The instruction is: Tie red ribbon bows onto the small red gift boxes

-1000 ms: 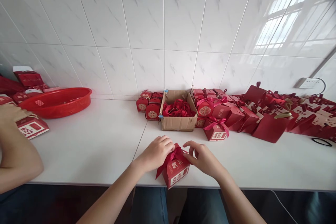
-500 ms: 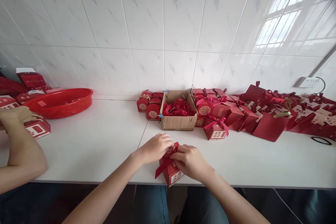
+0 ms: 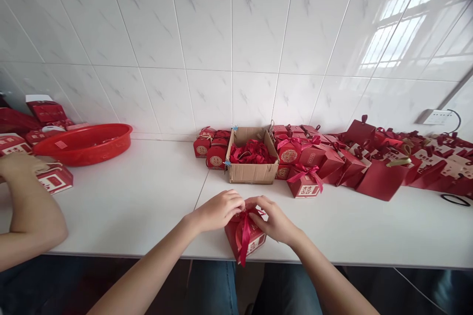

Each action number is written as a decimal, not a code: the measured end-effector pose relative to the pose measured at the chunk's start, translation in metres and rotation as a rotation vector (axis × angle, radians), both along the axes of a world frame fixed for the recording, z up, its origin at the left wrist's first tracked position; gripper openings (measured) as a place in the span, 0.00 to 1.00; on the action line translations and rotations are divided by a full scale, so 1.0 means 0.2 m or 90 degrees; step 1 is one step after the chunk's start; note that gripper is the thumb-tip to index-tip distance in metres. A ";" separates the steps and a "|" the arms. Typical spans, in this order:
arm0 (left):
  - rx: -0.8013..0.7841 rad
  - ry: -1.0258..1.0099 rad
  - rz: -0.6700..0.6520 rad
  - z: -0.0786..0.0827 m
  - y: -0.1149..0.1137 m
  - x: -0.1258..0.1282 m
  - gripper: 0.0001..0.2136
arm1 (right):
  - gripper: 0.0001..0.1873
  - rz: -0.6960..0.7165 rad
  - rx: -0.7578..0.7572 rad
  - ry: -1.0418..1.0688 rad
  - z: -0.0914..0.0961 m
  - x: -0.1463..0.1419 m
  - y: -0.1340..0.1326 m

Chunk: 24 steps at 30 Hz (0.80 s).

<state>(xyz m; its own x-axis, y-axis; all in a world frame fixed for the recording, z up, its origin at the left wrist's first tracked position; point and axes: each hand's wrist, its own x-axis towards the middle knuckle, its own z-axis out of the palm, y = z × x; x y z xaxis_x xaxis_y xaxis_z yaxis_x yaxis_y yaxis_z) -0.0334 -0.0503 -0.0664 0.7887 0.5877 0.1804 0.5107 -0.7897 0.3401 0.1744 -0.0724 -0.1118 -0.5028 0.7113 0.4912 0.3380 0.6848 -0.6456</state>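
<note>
A small red gift box (image 3: 232,237) with pale printed panels stands at the table's front edge, directly before me. Around its top runs a dark red ribbon (image 3: 245,241), one tail of which hangs down the front. My left hand (image 3: 224,208) pinches the ribbon at the box's top from the left. From the right, my right hand (image 3: 271,219) curves over the top, with its thumb and fingertips at the ribbon; the fingertips of both hands nearly meet. The exact grip at the knot is partly hidden by the fingers.
Behind my hands stands a cardboard box (image 3: 251,173) full of red ribbons (image 3: 253,151). A finished-looking box with a bow (image 3: 305,182) and many red boxes (image 3: 380,177) line the wall rightward. At left are a red basin (image 3: 84,150) and another person's arm (image 3: 33,206).
The ribbon tail has swung from the box's left side to its front. My right hand has opened out and shifted slightly up and right; my left hand stays nearly in place.
</note>
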 end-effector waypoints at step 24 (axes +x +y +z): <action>-0.006 0.011 0.019 0.03 -0.03 -0.01 0.08 | 0.21 0.018 0.147 -0.169 0.02 0.04 0.00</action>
<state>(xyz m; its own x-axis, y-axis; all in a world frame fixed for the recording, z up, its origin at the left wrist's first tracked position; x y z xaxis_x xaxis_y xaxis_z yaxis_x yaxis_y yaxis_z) -0.0363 -0.0555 -0.0612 0.7734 0.6130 0.1615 0.5403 -0.7707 0.3378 0.1818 -0.0733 -0.1075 -0.6523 0.5811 0.4866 0.4525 0.8136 -0.3651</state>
